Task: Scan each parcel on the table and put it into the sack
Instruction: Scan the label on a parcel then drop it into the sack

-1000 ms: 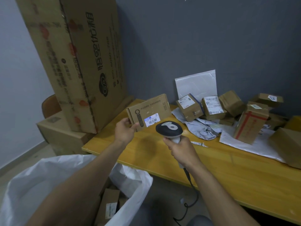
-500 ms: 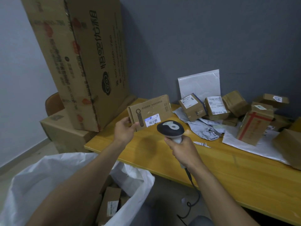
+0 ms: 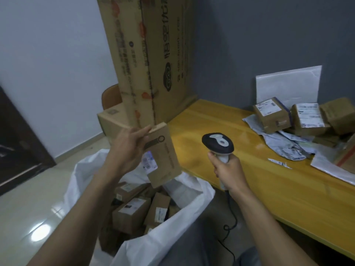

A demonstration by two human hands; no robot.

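Yellow wooden table point(image 3: 269, 189) — parcels point(image 3: 271, 114), grey mailers point(image 3: 284, 146) heaped at far right end.

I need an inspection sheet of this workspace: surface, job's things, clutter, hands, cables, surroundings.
Surface: yellow table, parcels piled at its far end.
Job's things: box held over the open white sack, which already holds several boxes; scanner in hand.
Clutter: grey mailers, paper scrap, white envelope against the wall.
Hands: left hand grips the box; right hand grips the scanner.
Cables: black cable hangs from the scanner towards the floor.
Surroundings: tall carton against the wall; dark door at left.
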